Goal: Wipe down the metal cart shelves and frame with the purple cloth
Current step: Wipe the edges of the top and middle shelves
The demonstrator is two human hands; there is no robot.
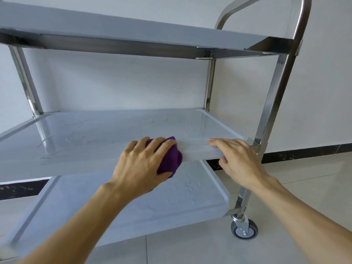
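A three-shelf metal cart stands against a white wall. My left hand (pixel 142 162) presses a bunched purple cloth (pixel 170 159) against the front rim of the middle shelf (pixel 95 134), fingers spread over the cloth. My right hand (pixel 236 161) grips the same rim near its right corner, fingers on top and thumb under the edge. The bottom shelf (pixel 171 202) lies below both hands. The top shelf (pixel 133 33) runs overhead. The shiny frame post (pixel 276 96) rises at the right of my right hand.
A grey caster wheel (pixel 244 229) sits under the right front post on a pale tiled floor (pixel 304 180). A dark baseboard (pixel 304 154) lines the white wall behind. The curved handle bar (pixel 302 14) loops up at top right.
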